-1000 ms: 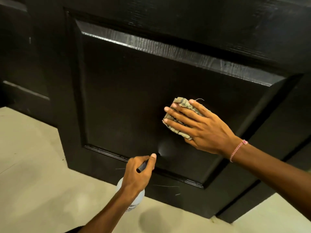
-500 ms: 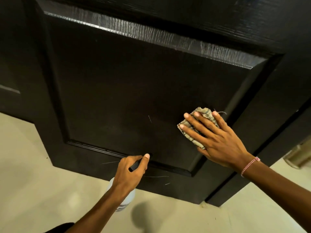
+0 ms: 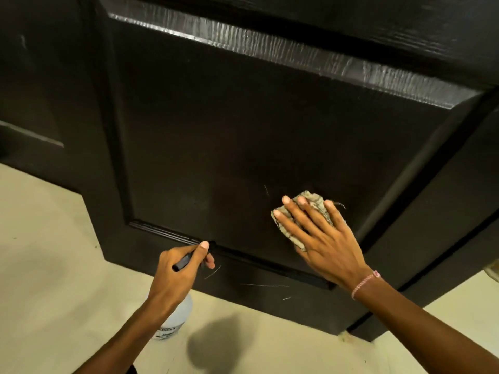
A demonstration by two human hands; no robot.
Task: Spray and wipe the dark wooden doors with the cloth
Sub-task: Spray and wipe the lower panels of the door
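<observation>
Two hands: both are at the same door, each with its own tool.
Right hand grip: the right hand (image 3: 321,238) lies flat with its fingers straight and spread. It grasps nothing and only presses the cloth against the wood, probably so the pressure spreads over a wide patch.
Cloth: the folded, patterned beige cloth (image 3: 310,201) sits under those fingers, low on the right of the recessed panel and near its right bevel. Loose threads stick out at its edge.
Left hand grip: the left hand (image 3: 178,268) curls round the black sprayer head (image 3: 183,261), with one finger laid forward along the top.
Spray bottle: the white spray bottle (image 3: 176,317) hangs below the fist, nozzle towards the lower moulding (image 3: 162,232), likely kept ready for another squirt.
Door panel: the dark wooden door (image 3: 216,130) has a glossy sheen along its upper bevel.
Bottom rail: pale scratches (image 3: 264,285) mark it below the panel.
Surroundings: there is a pale floor (image 3: 54,265) below, another dark door (image 3: 32,103) at the left and a pink bracelet (image 3: 364,283) on the right wrist.
Step, as judged: wiping the lower panel, with much of the door still to do.
</observation>
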